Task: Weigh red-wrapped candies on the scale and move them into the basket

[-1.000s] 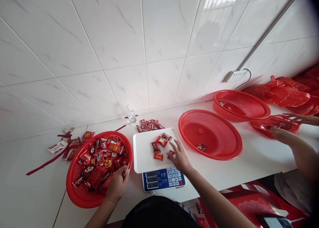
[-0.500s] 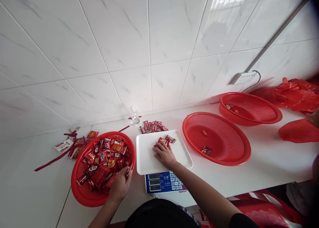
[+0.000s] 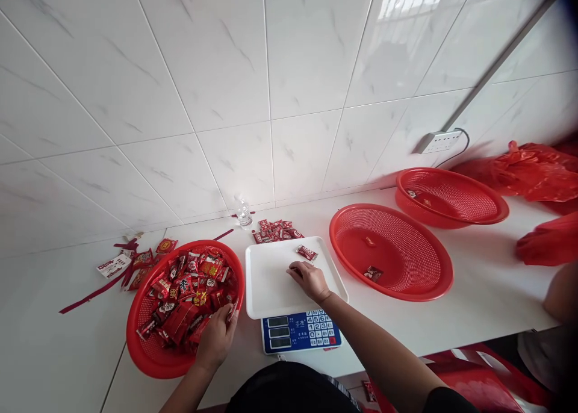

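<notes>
My right hand [image 3: 308,279] is over the white tray [image 3: 264,286] of a digital scale [image 3: 300,332], its fingers curled round red-wrapped snack packets that they mostly hide. One dark red packet [image 3: 307,253] lies on the tray just beyond my fingertips. My left hand [image 3: 215,336] rests at the right rim of a red basket [image 3: 139,347] heaped with red snack packets [image 3: 185,298]. The edge of a red packet [image 3: 233,308] shows between its thumb and fingers.
Small red packets [image 3: 275,231] and a clear bottle [image 3: 243,212] stand by the wall. Two red baskets [image 3: 433,280] [image 3: 451,220] to the right hold a few packets. A co-worker's arm [image 3: 560,292] and red plastic bags [image 3: 548,241] are at far right. Packets and ribbons [image 3: 93,294] lie left.
My right hand has closed on the red packets that lay under it on the tray and drawn slightly right. The left hand stays put. At far right, the co-worker's arm and red bag have moved.
</notes>
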Motion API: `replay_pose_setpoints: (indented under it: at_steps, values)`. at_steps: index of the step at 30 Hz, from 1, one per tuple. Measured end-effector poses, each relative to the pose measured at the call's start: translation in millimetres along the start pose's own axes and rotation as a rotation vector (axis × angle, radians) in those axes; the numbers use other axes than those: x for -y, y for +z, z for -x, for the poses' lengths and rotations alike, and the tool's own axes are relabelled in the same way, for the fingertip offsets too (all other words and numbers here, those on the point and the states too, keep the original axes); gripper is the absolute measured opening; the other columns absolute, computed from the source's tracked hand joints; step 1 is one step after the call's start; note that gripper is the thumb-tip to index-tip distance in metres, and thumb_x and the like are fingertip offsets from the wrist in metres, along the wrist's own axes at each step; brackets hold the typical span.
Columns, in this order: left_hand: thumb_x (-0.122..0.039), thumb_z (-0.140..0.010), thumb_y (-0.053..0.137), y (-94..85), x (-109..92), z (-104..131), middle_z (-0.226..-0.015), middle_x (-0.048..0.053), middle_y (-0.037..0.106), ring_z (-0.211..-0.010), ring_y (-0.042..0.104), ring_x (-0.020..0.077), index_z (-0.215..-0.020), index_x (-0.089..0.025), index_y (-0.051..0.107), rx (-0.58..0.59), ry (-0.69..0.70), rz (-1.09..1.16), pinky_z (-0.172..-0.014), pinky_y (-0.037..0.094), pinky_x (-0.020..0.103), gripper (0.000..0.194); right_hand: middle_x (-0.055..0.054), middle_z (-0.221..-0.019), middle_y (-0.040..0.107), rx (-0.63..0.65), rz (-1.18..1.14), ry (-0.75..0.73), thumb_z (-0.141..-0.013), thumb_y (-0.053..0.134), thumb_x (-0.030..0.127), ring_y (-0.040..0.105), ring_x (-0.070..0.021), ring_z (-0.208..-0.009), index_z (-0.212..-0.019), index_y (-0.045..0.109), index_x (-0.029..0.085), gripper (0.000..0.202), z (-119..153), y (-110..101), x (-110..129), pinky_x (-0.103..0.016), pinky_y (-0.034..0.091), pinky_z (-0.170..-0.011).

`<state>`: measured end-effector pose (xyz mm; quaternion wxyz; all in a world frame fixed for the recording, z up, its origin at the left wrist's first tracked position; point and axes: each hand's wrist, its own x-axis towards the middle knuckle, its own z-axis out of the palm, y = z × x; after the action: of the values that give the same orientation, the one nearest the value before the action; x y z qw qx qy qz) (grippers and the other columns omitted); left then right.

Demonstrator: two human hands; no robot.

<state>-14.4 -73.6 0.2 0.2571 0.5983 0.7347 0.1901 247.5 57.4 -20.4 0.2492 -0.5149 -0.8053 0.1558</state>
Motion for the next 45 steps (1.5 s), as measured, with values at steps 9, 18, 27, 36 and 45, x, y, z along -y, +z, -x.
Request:
replay_pose_setpoints:
  at_steps: [9, 18, 27, 36, 45]
  values:
    - [-0.047, -0.084, 0.032, -0.1, 0, -1, -0.107, 0.01, 0.063, -0.102, 0.057, 0.0227, -0.105, -0.019, 0.058, -0.003, -0.01, -0.015, -0.086, 0.044, 0.033, 0.044, -0.002, -0.067, 0.068, -0.311, -0.211, 0.387, -0.081, 0.041, 0.058, 0.063, -0.0174, -0.06, -0.089, 0.06, 0.02, 0.043, 4, -55, -36, -0.026, 0.045, -0.06]
    - [-0.046, -0.084, 0.033, 2.7, 4, -2, -0.115, 0.01, 0.06, -0.109, 0.053, 0.0226, -0.113, -0.018, 0.055, 0.028, -0.052, -0.015, -0.091, 0.041, 0.033, 0.046, -0.007, -0.082, 0.069, -0.385, -0.022, 0.724, -0.079, 0.039, 0.056, 0.062, -0.0229, -0.073, -0.104, 0.059, 0.019, 0.049, 23, -100, -100, -0.032, 0.043, -0.062]
    - [-0.048, -0.085, 0.03, 2.7, 4, -3, -0.113, 0.009, 0.061, -0.108, 0.054, 0.0216, -0.11, -0.018, 0.056, 0.033, -0.027, -0.021, -0.091, 0.041, 0.031, 0.048, -0.016, -0.124, 0.051, -0.364, 0.24, 0.451, -0.084, 0.038, 0.045, 0.042, -0.0297, -0.117, -0.121, 0.049, 0.013, 0.05, 36, -79, -106, -0.045, 0.038, -0.092]
    - [-0.045, -0.084, 0.033, 4.5, 7, -3, -0.114, 0.01, 0.061, -0.108, 0.054, 0.0224, -0.112, -0.017, 0.056, 0.031, -0.031, -0.001, -0.091, 0.04, 0.032, 0.045, -0.009, -0.148, 0.019, 0.243, 0.283, -0.113, -0.078, 0.05, 0.054, 0.013, -0.03, -0.135, -0.137, 0.03, 0.028, 0.068, 30, -20, -33, -0.05, 0.02, -0.105]
    - [-0.046, -0.083, 0.034, 0.8, 1, -1, -0.11, 0.009, 0.062, -0.107, 0.055, 0.0232, -0.108, -0.019, 0.058, 0.012, -0.031, -0.007, -0.091, 0.04, 0.034, 0.044, -0.011, -0.139, 0.038, 0.166, 0.332, 0.056, -0.088, 0.036, 0.044, 0.032, -0.0284, -0.126, -0.132, 0.04, 0.023, 0.049, -15, 2, -33, -0.046, 0.026, -0.101]
